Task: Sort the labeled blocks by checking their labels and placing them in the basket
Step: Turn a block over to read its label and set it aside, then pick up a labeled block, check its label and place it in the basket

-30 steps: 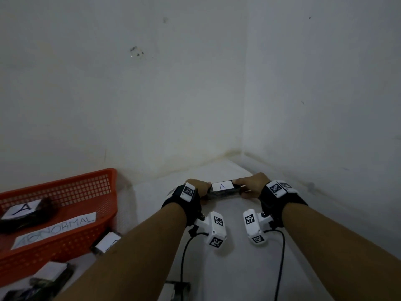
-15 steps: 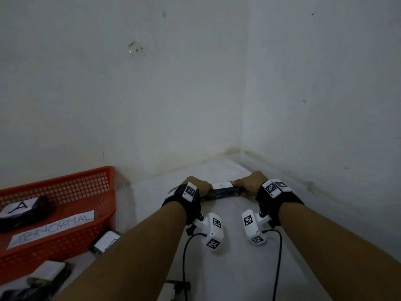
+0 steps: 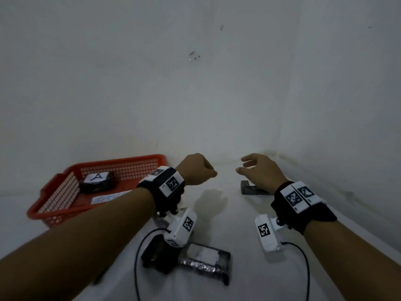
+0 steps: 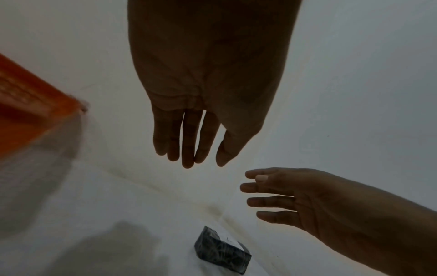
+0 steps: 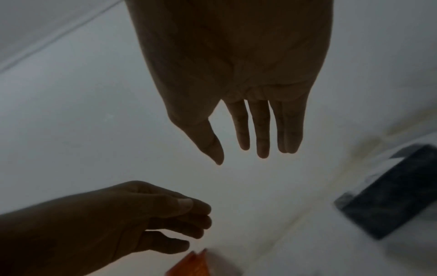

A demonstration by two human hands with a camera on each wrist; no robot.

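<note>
The white surface carries everything here, with your orange basket at its left holding one block marked A. A moment ago both your hands pinched an A-labelled block between them; now that block lies on the surface near the corner, under your right hand, and neither hand holds anything. The right fingers are spread and relaxed above it. Your left hand hangs near the basket, its fingers straight and together. Another labelled block waits nearer you. The check looks finished, yet this block has not gone into the basket.
</note>
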